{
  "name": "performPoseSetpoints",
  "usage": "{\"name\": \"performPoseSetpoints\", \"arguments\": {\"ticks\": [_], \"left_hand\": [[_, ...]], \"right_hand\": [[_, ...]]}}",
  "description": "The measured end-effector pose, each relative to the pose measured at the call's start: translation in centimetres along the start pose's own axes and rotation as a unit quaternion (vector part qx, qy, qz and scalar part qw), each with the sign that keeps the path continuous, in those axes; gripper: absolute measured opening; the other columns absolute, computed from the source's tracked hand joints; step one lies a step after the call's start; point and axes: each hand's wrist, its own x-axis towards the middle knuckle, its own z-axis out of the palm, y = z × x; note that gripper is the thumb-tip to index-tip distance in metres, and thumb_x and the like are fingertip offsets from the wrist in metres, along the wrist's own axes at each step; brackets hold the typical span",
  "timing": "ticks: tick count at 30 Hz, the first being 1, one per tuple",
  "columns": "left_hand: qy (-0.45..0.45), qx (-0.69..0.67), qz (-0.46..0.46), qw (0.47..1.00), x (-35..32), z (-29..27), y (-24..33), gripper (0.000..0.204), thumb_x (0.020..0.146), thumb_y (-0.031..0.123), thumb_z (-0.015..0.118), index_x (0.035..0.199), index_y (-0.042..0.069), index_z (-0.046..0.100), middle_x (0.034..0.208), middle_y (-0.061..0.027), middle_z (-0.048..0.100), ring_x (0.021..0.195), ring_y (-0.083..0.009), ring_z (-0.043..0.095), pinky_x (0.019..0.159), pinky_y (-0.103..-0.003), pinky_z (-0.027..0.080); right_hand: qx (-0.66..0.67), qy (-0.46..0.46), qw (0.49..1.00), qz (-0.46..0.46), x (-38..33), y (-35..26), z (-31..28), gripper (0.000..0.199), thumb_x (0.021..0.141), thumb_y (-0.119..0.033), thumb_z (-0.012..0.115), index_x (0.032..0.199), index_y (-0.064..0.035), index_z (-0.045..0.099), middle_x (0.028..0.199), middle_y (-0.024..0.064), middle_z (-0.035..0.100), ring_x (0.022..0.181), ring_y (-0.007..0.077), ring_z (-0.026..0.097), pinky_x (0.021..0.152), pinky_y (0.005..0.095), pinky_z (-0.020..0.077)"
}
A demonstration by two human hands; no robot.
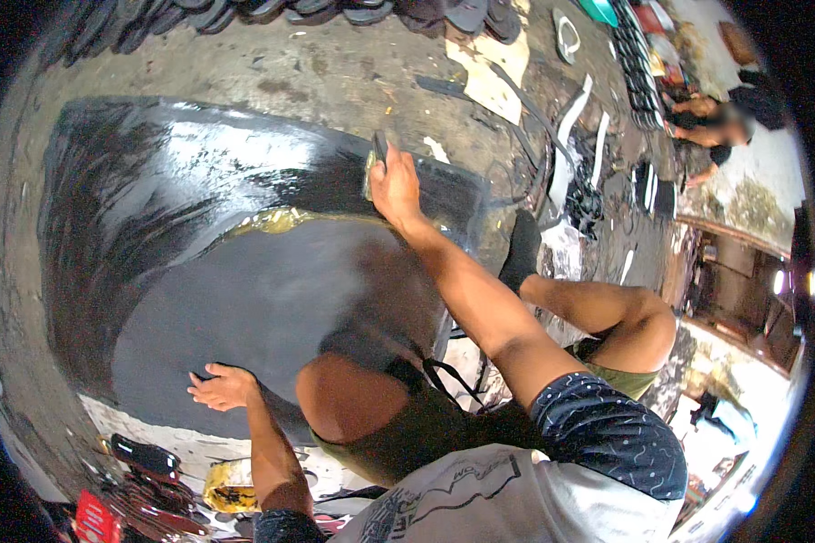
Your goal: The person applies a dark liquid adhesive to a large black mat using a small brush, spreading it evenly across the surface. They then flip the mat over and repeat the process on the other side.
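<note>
Yellowish glue (285, 220) lies in a wet streak across the big black rubber sheet (244, 299), running toward nine o'clock from the right hand (395, 185). That hand's fingers are closed round a small dark brush or spreader (378, 149), its end pressed to the sheet near the far edge. At seven o'clock from it, well apart, the left hand (222, 387) rests flat on the sheet's near edge, fingers spread open and holding nothing. The sheet covers the concrete floor (335, 72); its far half shines wet, its near half is dull grey. Just beyond the left wrist at six o'clock sits a yellow glue tin (231, 489). Rows of sandal soles (244, 11) line the floor at twelve o'clock.
</note>
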Motion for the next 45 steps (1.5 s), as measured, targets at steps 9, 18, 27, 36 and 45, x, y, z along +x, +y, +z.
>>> {"name": "performPoseSetpoints", "arguments": {"ticks": [9,18,27,36,45], "left_hand": [[0.015,-0.001,0.019,1.0,0.4,0.5,-0.5,0.064,0.105,0.059,0.037,0.151,0.017,0.049,0.165,-0.0179,0.033,0.154,-0.041,0.027,0.12,-0.062,0.023],[0.016,-0.016,0.026,0.999,0.1,0.5,-0.5,0.065,0.105,0.062,0.037,0.153,0.019,0.046,0.165,-0.0186,0.033,0.155,-0.0406,0.025,0.121,-0.062,0.02],[-0.128,-0.057,0.211,0.967,-5.3,-5.8,-7.9,0.065,0.107,0.052,0.04,0.159,0.012,0.037,0.17,-0.0201,0.021,0.159,-0.0403,0.012,0.125,-0.061,0.009],[-0.118,-0.043,0.152,0.98,-9.5,-6.8,-9.0,0.06,0.101,0.038,0.051,0.155,0.014,0.043,0.171,-0.0148,0.023,0.159,-0.0376,0.013,0.128,-0.057,0.007],[-0.147,-0.129,0.102,0.975,-8.8,-7.0,-8.3,0.063,0.091,0.039,0.065,0.15,0.02,0.051,0.165,-0.0151,0.033,0.156,-0.0393,0.021,0.126,-0.06,0.012]], "right_hand": [[-0.183,-0.155,0.893,-0.381,5.5,-9.1,2.7,0.047,0.091,-0.011,0.059,0.138,-0.0104,0.062,0.125,0.0151,0.066,0.116,0.0384,0.061,0.099,0.0469,0.0521],[-0.221,-0.317,0.803,-0.454,-1.9,9.6,-12.9,0.061,0.082,0.002,0.062,0.139,-0.0192,0.063,0.128,0.007,0.065,0.112,0.0334,0.058,0.099,0.0419,0.0499],[-0.149,-0.065,0.977,-0.135,-12.4,15.5,-11.8,0.059,0.088,-0.002,0.055,0.147,-0.0081,0.055,0.123,0.0218,0.056,0.115,0.0406,0.054,0.104,0.0462,0.0447],[-0.027,-0.126,0.92,-0.371,-8.7,-8.1,9.1,0.052,0.092,-0.005,0.057,0.141,0.0093,0.046,0.116,0.0301,0.058,0.107,0.0457,0.052,0.095,0.0543,0.0439],[-0.024,-0.283,0.82,-0.497,-17.1,-30.8,28.6,0.035,0.093,-0.012,0.058,0.12,0.0096,0.053,0.109,0.0384,0.056,0.098,0.0528,0.056,0.086,0.0602,0.0479]]}}
